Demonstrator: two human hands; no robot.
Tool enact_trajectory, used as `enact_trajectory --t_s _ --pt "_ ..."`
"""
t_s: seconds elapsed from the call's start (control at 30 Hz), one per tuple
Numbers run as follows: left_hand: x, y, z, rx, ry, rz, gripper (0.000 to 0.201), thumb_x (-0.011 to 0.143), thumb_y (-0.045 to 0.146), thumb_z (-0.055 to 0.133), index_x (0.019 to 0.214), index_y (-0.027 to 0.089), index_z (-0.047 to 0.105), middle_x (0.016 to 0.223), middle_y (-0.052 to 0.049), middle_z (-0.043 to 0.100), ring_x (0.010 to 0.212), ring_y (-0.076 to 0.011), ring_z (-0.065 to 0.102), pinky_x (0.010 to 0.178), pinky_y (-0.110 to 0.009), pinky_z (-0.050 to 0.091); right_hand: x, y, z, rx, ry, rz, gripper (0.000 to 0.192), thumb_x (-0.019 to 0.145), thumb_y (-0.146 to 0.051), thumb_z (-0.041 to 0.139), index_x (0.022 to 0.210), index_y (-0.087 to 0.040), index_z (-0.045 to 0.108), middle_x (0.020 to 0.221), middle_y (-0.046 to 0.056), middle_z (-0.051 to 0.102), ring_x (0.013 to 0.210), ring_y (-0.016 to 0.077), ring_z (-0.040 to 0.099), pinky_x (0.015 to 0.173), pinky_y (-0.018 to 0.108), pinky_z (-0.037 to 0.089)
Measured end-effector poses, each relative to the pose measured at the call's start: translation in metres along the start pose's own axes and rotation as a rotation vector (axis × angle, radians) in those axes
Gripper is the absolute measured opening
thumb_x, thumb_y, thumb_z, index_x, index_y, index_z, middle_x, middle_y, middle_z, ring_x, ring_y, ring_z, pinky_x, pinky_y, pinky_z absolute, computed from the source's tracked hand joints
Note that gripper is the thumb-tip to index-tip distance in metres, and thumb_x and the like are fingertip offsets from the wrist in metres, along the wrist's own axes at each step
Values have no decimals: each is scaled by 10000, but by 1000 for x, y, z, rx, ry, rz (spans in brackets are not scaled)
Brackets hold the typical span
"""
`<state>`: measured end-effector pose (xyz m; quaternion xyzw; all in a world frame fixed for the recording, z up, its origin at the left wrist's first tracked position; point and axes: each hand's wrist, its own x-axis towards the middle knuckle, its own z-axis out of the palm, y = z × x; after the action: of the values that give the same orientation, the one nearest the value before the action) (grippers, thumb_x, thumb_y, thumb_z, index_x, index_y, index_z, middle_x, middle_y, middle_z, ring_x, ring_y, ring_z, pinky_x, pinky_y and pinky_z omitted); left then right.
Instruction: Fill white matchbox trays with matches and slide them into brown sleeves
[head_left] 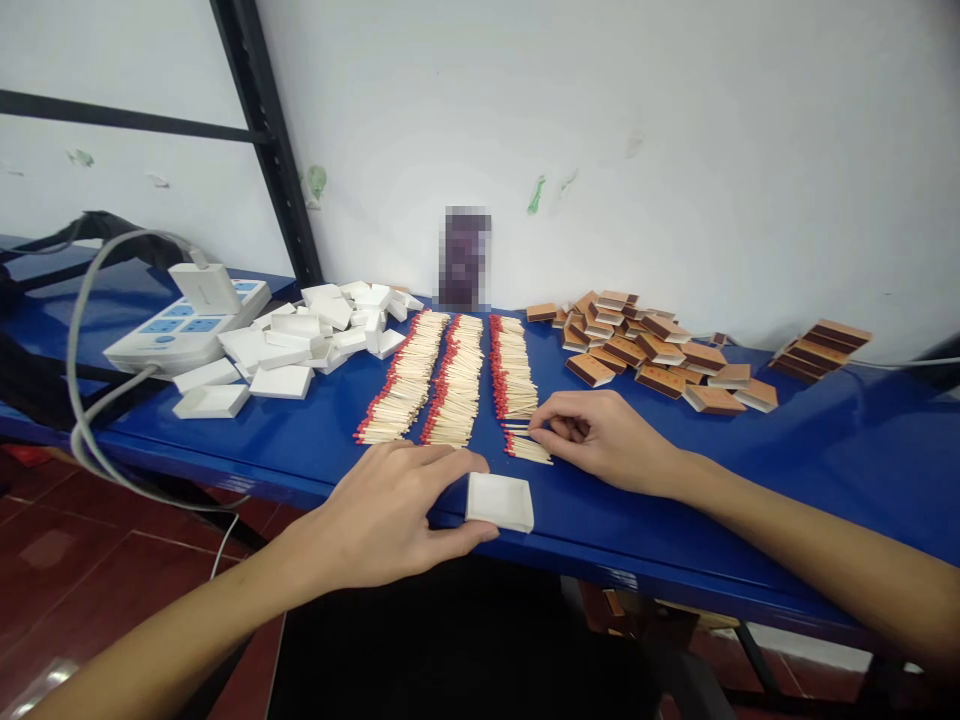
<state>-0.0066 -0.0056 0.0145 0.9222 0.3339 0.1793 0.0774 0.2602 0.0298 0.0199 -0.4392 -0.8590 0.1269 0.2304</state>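
My left hand (409, 510) grips a white matchbox tray (500, 502) between thumb and fingers at the blue table's front edge; the tray's open side faces up and I see no matches in it. My right hand (592, 435) pinches at the tail ends of a few red-headed matches (525, 445) at the near end of the right-hand row (513, 370). Two more rows of matches, the middle row (454, 385) and the left row (401, 380), lie beside it with their heads pointing left.
White trays (300, 335) are heaped at the left, by a power strip (180, 325) with a charger and cable. Brown matchbox sleeves (637, 345) are piled at the right, with a stack of sleeves (821, 350) beyond. A pixelated dark object (465, 258) stands against the wall.
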Motion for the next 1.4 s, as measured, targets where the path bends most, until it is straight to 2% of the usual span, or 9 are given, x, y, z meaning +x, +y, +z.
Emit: enact_trajectory --t_s 0.2,0.43,0.73,1.0,1.13,1.4 --pt "0 0 0 2 5 2 368 910 492 592 1161 223 593 660 42 534 623 -158 563 604 -264 348 -2 -4 -2 63 -23 23 263 908 -352 554 731 -184 650 589 -12 529 515 107 432 511 245 347" --pt "1 0 0 -4 -3 -10 362 905 480 604 1158 222 595 656 46 517 620 -160 552 604 -266 340 -2 -1 0 45 26 45 246 918 -366 546 857 -181 696 573 -19 521 504 110 423 509 251 340" --pt "-1 0 -1 -8 -5 2 356 909 471 601 1161 220 591 669 40 530 635 -164 558 617 -267 350 -3 -6 -2 29 -75 -73 292 944 -397 524 885 -193 725 588 -19 504 524 110 428 541 251 344" --pt "-2 1 0 -6 4 -5 347 905 489 600 1141 234 589 668 46 520 629 -161 552 611 -264 343 -3 -10 -9 10 -117 -57 254 885 -419 615 901 -186 713 602 -34 471 534 98 416 523 233 322" --pt "-1 1 0 -13 -7 -10 356 903 493 601 1148 235 588 670 47 523 629 -161 553 611 -263 344 -3 -12 -12 -34 -148 -63 243 819 -391 689 945 -185 720 639 -32 503 557 97 432 539 230 334" --pt "0 0 0 -12 -2 -9 371 902 489 605 1163 227 591 654 48 506 619 -160 544 612 -264 343 -5 -11 -10 16 -157 -54 252 911 -395 604 994 -234 779 679 0 598 573 100 487 543 229 347"
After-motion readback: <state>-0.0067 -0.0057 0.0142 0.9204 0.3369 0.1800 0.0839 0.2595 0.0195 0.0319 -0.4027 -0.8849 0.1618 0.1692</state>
